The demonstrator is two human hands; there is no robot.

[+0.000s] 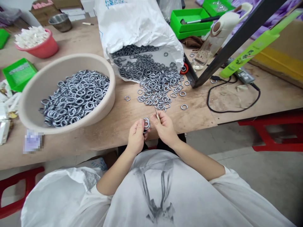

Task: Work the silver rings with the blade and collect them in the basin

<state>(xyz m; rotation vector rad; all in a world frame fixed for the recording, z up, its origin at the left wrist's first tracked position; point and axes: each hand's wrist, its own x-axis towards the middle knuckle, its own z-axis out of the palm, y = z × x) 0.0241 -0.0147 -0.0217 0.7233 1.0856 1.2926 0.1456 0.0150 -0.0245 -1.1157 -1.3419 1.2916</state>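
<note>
Between the thumb and fingers of my left hand (136, 135) are a few grey rings (147, 124), held at the table's front edge. Beside it, my right hand (165, 127) pinches a small thin tool (157, 116) with a pale, wood-coloured body; its exact kind does not show. Past my hands, a heap of loose grey rings (156, 85) spills out of a white woven sack (139, 28) lying on its side. To the left, a wide beige basin (104, 110) holds many more such rings. A few single rings lie apart on the wood.
A black metal bar (232, 44) slants up from the table at right, near a bottle (213, 41), a lime-green tube-shaped item (251, 53) and a black cable (208, 104). Green trays (189, 33) stand behind. At left are a red bowl (47, 47) and a metal bowl (60, 23).
</note>
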